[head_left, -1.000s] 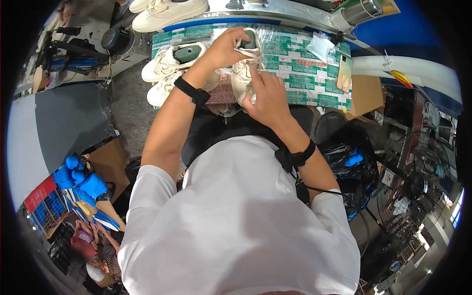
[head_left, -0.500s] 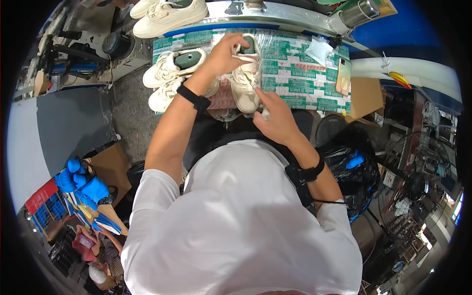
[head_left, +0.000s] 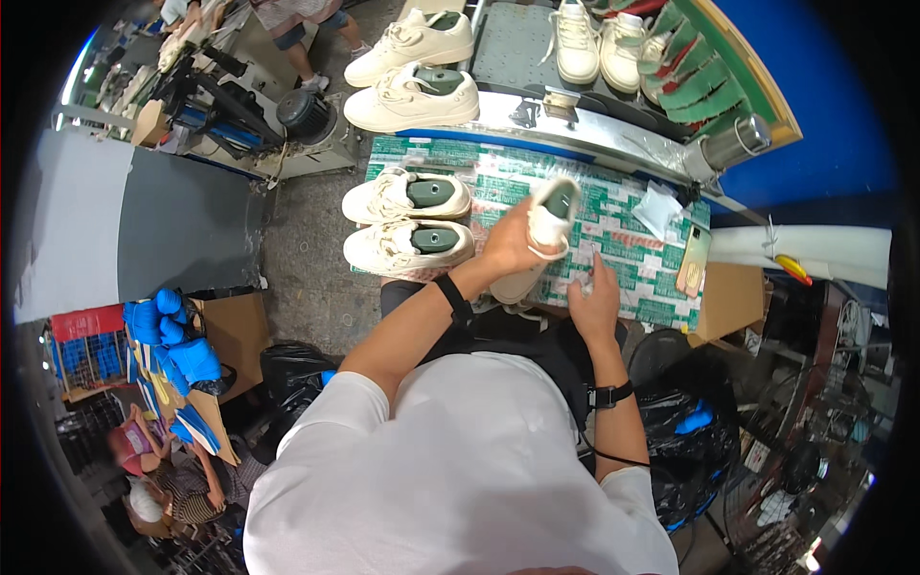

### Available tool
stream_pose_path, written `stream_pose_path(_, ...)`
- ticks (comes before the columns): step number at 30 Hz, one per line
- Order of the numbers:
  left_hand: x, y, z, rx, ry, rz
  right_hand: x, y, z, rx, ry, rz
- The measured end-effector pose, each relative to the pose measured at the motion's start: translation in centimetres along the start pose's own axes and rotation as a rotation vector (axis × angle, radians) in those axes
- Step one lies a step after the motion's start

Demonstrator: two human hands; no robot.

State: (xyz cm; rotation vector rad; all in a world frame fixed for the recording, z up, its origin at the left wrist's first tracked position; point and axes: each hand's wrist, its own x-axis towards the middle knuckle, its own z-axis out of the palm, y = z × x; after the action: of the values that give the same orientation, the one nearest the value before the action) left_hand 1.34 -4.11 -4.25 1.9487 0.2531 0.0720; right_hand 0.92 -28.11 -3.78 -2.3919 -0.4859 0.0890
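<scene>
My left hand (head_left: 510, 240) is closed round the middle of a cream lace-up sneaker (head_left: 553, 225), its heel and green-lined opening tilted up. Motion smears the sneaker a little, and my fingers cover much of its upper. My right hand (head_left: 596, 292) hovers over the near edge of the green-and-white table top (head_left: 613, 206), index finger stretched forward. A small pale thing shows between its thumb and fingers, too small to name. Just left of my left hand, two cream sneakers, an upper one (head_left: 441, 195) and a lower one (head_left: 443, 246), lie side by side, toes to the left.
Beyond the table runs a metal-edged conveyor (head_left: 517, 48) bearing several cream sneakers (head_left: 578, 48). A white packet (head_left: 657, 213) and a phone (head_left: 692, 261) lie at the table's right. A metal cylinder (head_left: 736, 144) juts out at the back right. Co-workers are at the far and lower left.
My left hand has turned the sneaker and shifted its heel right. My right hand has come away from the sneaker's toe toward the right. The view has shifted, showing more conveyor.
</scene>
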Motion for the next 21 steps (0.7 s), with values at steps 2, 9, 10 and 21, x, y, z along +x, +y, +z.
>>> stream_pose_path(2,0.5,1.8,-1.3,0.122,-0.145,0.247,0.9,1.2,0.3,-0.037,0.042,-0.009)
stream_pose_path(9,-2.9,4.2,3.4,0.267,0.215,0.349,2.8,4.1,1.7,-0.210,0.117,0.007)
stream_pose_path(10,-2.2,3.3,3.6,0.273,0.217,0.308,2.5,4.4,2.2,-0.275,0.155,-0.036)
stream_pose_path(21,7.9,15.4,-13.2,-0.156,-0.111,0.125,2.7,4.2,2.7,-0.341,0.180,-0.137)
